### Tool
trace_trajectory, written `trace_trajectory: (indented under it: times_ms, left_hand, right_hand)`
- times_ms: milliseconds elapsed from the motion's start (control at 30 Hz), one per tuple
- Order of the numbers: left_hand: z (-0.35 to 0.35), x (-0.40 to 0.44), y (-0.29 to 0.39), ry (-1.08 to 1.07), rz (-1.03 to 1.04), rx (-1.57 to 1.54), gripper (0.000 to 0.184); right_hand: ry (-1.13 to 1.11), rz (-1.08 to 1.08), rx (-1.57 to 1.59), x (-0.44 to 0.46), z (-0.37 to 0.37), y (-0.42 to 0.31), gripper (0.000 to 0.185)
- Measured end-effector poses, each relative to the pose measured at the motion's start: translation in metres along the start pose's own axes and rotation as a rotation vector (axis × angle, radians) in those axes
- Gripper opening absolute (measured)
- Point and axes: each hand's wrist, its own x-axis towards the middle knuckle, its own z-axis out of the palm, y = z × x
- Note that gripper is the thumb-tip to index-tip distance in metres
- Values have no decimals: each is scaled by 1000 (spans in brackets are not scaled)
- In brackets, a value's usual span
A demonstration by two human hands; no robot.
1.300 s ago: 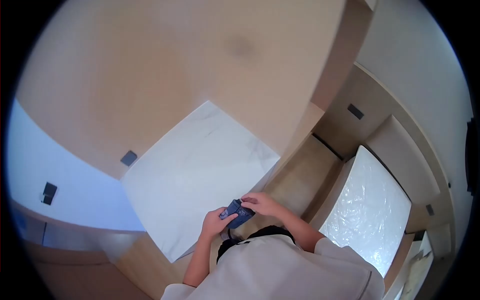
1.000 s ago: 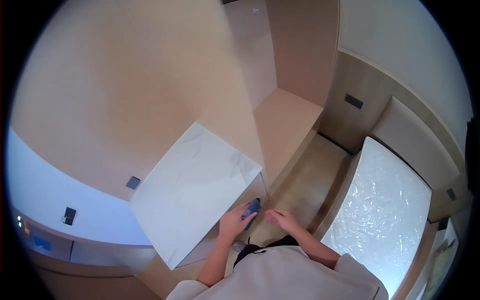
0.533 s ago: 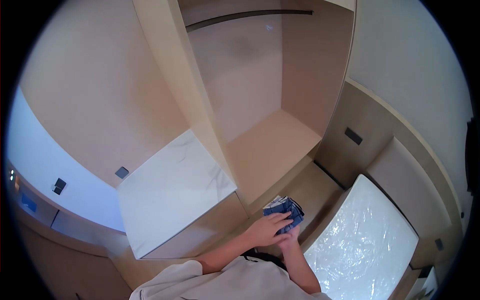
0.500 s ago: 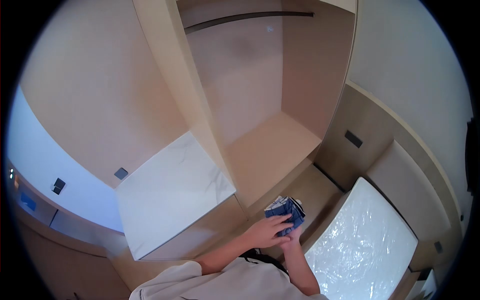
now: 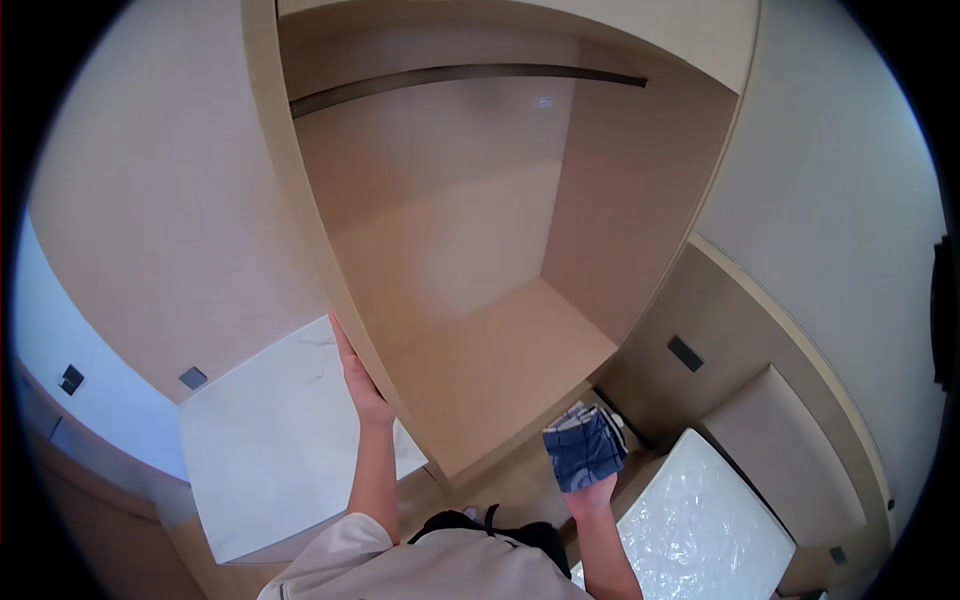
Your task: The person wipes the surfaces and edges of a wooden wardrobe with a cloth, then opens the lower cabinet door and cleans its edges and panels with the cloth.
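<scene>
My left hand [image 5: 362,382] lies flat along the outer side of the wardrobe's left panel [image 5: 330,270], fingers stretched upward, with nothing in it. My right hand [image 5: 592,494] holds a folded blue patterned cloth [image 5: 583,448] from below, and its fingers are mostly hidden under the cloth. The cloth has dark lines and a pale part at its top edge. It is held in front of the wardrobe's lower right, above the floor.
The open wardrobe has a hanging rail [image 5: 470,73] and a bottom board [image 5: 500,375]. A white marble-look top [image 5: 270,440] is at the left. On the right a plastic-covered mattress [image 5: 700,530] lies beside a padded headboard [image 5: 785,450]. Sockets are on the walls.
My left hand has left the cloth and moved left to the wardrobe's side panel. The cloth stays in my right hand. The view has shifted toward the wardrobe, showing more of its inside.
</scene>
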Motion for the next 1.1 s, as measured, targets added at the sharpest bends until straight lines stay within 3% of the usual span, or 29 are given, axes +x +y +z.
trace_trajectory:
  times_ms: [67,100,200,267,300,333,500,567,733,800,867,933,967,1033,1100]
  left_hand:
    - [-27,-2,-39,-24,-109,-279,54]
    - [-24,-9,-37,-9,-75,-159,55]
    - [-40,-16,-61,-26,-117,-218,63]
    - [-33,-19,-48,-10,-132,-231,59]
    - [-29,-20,-41,-2,-138,-234,57]
    - [-27,-17,-36,21,-196,-231,57]
    - [-4,-15,-3,233,-311,-111,59]
    - [-1,-9,-2,272,-279,-71,58]
    - [-60,-42,-76,309,-160,-285,50]
    - [-92,-49,-91,124,-53,-292,45]
    - [-72,-46,-79,204,-3,-260,41]
    - [-9,-25,-20,533,-6,-186,38]
    - [-13,-27,-21,449,118,-19,40]
    - [-1,-31,-12,435,211,85,44]
    - [15,-28,1,428,327,270,53]
  right_hand:
    - [62,32,-25,28,34,6,48]
    - [45,36,-44,40,39,11,48]
    - [-65,66,-40,77,53,44,52]
    - [-167,56,-15,112,68,86,54]
    - [-322,-31,-82,126,73,114,59]
    - [-479,57,29,142,92,129,62]
    - [-844,-119,-266,164,252,161,80]
    - [-945,-202,-284,183,281,167,84]
    - [-1107,-460,-259,214,312,172,81]
    - [-1192,-543,-252,230,326,171,80]
    - [-1279,-725,-182,258,353,173,79]
    - [-1298,-846,-129,283,384,181,78]
    - [-1278,-868,-117,291,397,188,78]
    - [-1265,-620,-35,302,408,205,74]
    - [-1239,-90,98,303,416,219,71]
